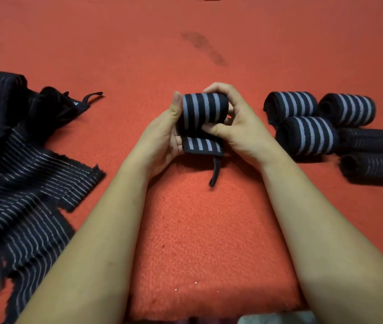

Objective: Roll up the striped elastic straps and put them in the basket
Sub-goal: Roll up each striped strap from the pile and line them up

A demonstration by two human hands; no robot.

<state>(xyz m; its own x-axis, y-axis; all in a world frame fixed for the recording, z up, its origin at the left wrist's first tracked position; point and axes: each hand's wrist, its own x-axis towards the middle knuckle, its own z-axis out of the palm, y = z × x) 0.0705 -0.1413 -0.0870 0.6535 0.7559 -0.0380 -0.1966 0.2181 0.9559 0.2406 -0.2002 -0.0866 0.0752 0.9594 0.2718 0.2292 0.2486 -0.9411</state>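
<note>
A: Left hand (162, 134), doing what?

B: Gripping the left end of a half-rolled strap (204, 111). Thumb upright against the end face, fingers curled underneath.

A: And the right hand (239, 127)?

B: Closed round the right end of the same strap. Fingers bent over the top, thumb pressing on the front, low down.

A: Where exactly, this strap?

B: In the middle, between both hands, just above the red fleecy cover (209, 230). Black with grey stripes running around it. Rolled for the most part, not to the end: a short flat tail (202, 146) sticking out below, toward the viewer. From that tail, a thin black loop (214, 173) lying on the cover.

A: Other straps?

B: Five finished rolls (307, 135) to the right, near the right hand, lying on their sides. Packed close together, several touching. Stripes bright on three, dim on the two nearest the right edge.

A: And on the left?

B: A heap of unrolled straps (10, 160), flat and overlapping, reaching to the left edge. Apart from the left hand. Cannot tell how many.

A: Anything more on the cover?

B: Only a dark stain (204, 47), far beyond the hands.
</note>
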